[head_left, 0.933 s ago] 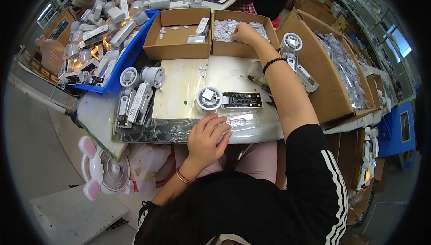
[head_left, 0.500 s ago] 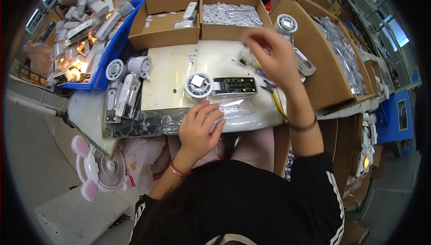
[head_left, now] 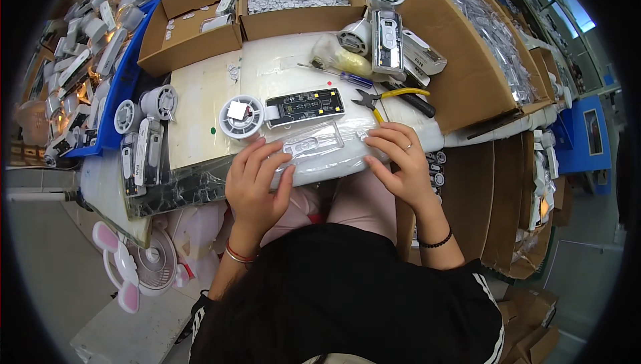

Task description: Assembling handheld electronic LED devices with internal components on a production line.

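On the table lies a small handheld fan with a round white head (head_left: 242, 116), a white square on its middle and an exposed dark circuit board (head_left: 305, 106) in its handle. In front of it is a pale, translucent elongated cover (head_left: 304, 145) with an oval outline. My left hand (head_left: 257, 176) has its fingers spread at the cover's left end, fingertips just below the fan head. My right hand (head_left: 400, 164) rests near the table's front edge, thumb and fingers apart. Its fingertips touch a small whitish piece (head_left: 362, 135) whose kind I cannot make out.
Yellow-handled cutters (head_left: 384, 97) and a blue screwdriver (head_left: 354, 79) lie behind my right hand. Assembled fans (head_left: 387, 40) stand farther back, others (head_left: 143, 150) at left. Cardboard boxes (head_left: 297, 27) line the back, a large carton (head_left: 467, 87) the right, a blue bin (head_left: 127, 84) the left.
My right hand has come down from the back right to the table's front edge. My left hand stays by the cover, fingers spread wider. The whole view has shifted.
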{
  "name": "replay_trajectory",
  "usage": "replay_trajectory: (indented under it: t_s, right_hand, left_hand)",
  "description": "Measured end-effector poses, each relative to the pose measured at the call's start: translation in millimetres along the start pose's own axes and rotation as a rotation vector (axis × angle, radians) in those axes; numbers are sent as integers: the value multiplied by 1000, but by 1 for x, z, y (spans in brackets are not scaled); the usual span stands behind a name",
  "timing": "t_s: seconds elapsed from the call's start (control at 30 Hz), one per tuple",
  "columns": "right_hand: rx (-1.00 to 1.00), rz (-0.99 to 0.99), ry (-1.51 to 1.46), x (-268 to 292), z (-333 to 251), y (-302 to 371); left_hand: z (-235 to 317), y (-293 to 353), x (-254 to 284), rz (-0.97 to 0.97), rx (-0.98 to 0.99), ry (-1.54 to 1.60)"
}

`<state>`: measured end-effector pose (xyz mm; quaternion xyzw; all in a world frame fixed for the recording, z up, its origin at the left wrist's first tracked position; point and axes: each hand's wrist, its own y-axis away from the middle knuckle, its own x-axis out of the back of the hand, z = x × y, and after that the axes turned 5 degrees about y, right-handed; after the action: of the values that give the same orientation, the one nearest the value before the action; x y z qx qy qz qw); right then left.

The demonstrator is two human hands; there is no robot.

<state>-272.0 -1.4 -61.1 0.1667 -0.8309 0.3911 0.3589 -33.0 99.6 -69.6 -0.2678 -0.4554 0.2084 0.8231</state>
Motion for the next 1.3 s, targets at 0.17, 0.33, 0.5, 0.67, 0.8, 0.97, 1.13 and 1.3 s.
replay_trajectory:
  t_s: [0.17,0.33,0.5,0.67,0.8,0.97,1.13,1.3]
  right_hand:
    - [-35,53,31,-5,0,0]
    - [-77,75,-54,-11,5,-2]
    - [-85,79,-52,-8,5,-4]
    - [-44,66,0,-5,3,-7]
    - [90,92,10,-6,-18,-26]
    - [379,18,-8,-30,-32,-53]
    - [501,-99,124,-36,-18,-60]
    - [500,-187,146,-29,-20,-61]
  left_hand:
    - [0,-1,-1,-6,-6,3]
    - [-2,1,-3,11,-6,-5]
    - [-1,-1,-3,6,-4,-1]
    - [2,-2,1,-20,28,34]
    - [-2,-1,0,14,25,56]
    - [-3,-1,1,21,47,83]
    - [-4,0,2,10,40,115]
    - [1,-3,6,-40,59,114]
